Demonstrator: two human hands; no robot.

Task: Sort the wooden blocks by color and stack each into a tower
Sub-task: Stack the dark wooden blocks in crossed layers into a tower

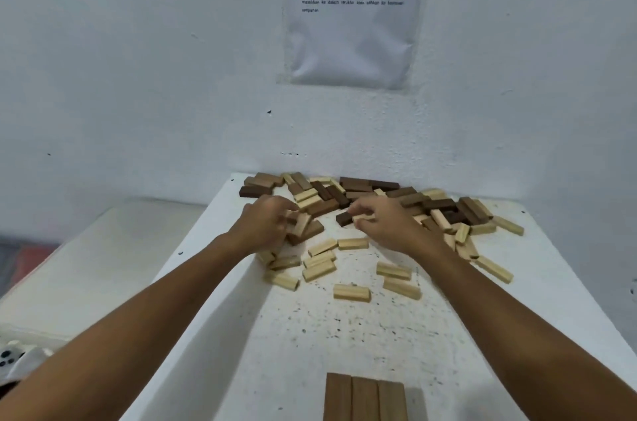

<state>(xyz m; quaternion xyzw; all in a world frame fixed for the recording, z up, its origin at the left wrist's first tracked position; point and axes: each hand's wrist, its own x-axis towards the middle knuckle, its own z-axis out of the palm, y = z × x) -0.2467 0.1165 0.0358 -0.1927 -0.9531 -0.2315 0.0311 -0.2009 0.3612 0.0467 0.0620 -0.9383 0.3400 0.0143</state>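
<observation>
At the bottom centre of the frame, three mid-brown blocks [365,398] lie side by side, long edges touching, on the white speckled worktop [310,351]. Above them, mid-frame, pale blocks [351,293] lie scattered singly and well apart from that row. Both bare forearms reach up from the lower corners. The left hand [263,225] is curled with its grip closed around a small clutch of pale and brown blocks [303,225], just left of centre. The right hand [382,222] is bent at the fingers, pinching a pale block [362,217] beside a dark brown block [344,218]. Beyond the hands, a mixed heap of blocks [379,194] spreads along the worktop's far edge against the white wall, where a printed sheet [355,13] hangs at the upper centre.
</observation>
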